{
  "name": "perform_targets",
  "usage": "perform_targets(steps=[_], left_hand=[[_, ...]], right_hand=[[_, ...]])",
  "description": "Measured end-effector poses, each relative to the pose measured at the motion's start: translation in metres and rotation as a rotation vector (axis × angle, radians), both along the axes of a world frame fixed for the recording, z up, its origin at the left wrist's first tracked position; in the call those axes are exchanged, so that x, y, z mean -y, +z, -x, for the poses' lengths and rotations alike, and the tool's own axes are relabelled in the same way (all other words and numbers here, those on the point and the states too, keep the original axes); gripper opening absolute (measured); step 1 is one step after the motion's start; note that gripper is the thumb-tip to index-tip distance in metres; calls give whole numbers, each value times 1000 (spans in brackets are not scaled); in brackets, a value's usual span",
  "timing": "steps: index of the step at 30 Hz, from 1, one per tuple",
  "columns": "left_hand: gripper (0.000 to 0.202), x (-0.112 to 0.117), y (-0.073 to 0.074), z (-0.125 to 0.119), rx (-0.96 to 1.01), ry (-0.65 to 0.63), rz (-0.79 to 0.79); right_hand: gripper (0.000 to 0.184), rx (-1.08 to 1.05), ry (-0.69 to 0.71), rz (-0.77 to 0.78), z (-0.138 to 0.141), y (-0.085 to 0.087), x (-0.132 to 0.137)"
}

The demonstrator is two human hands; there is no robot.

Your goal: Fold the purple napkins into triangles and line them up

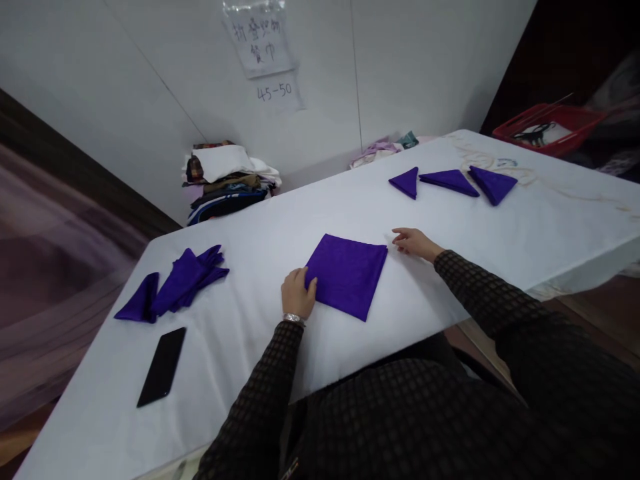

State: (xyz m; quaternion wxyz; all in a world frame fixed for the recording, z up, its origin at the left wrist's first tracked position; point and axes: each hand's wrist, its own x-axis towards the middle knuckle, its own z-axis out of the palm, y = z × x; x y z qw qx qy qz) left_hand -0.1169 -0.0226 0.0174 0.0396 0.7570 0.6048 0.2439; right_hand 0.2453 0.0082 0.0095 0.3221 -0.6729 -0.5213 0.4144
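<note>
Left hand [297, 293], grip unclear, touches the square purple cloth [350, 277] at nine o'clock; right hand [414, 244], fingers apart, at two; keep edges flush.

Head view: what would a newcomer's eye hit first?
Probably the flat purple cloth near the middle of the white table, with the left hand on its left corner and the right hand just off its right side. Next, the three folded purple pieces in a row toward the far right. Then the rumpled purple cloths at the left, with a black phone nearer the wearer.
</note>
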Motion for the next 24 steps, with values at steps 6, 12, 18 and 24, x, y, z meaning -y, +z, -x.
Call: perform_targets(steps=[6,12,18,24], left_hand=[[26,44,2,-57,-16,-342,50],[24,72,-3,-91,-108,-369,166],[11,70,-8,-91,-170,-310,216],[13,71,-10,-93,-198,-308,214]], right_hand=[[33,144,21,21,7,-4,19],[20,382,80,27,22,4,13],[23,349,101,100,27,6,1],[20,309,102,133,31,7,-3]])
